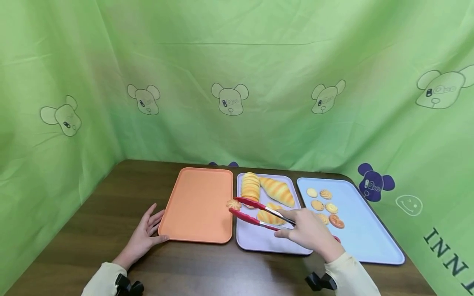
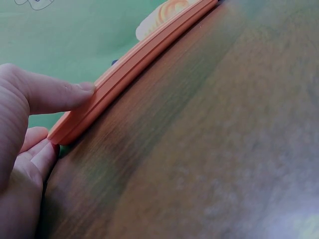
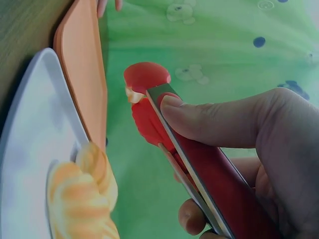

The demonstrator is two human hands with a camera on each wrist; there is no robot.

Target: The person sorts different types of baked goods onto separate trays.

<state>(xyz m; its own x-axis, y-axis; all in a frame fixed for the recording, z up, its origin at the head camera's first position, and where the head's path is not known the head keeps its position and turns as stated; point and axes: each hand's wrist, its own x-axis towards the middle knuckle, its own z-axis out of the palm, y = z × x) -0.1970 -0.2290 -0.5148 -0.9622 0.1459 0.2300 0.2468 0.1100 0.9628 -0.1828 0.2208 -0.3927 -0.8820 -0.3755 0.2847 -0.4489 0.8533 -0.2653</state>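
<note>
My right hand (image 1: 309,230) grips red-tipped tongs (image 3: 199,164), thumb on one arm and fingers on the other. Between the tong tips is a small cookie (image 1: 233,204), above the right edge of the orange tray (image 1: 200,205). At that tray's near left corner my left hand (image 1: 146,232) holds the rim, thumb on the front side and fingers along the left side. Beneath the tongs lies a lilac tray (image 1: 266,242) bearing a ridged bread roll (image 1: 250,185), a striped bread (image 1: 279,191) and another bread (image 1: 270,216) partly covered by the tongs.
A blue tray (image 1: 370,238) stands at the right with several cookies (image 1: 331,208) on its left part; the right hand hides some of it. The trays sit side by side on a dark wooden table (image 1: 192,267). Green cloth (image 1: 229,135) hangs behind and at both sides.
</note>
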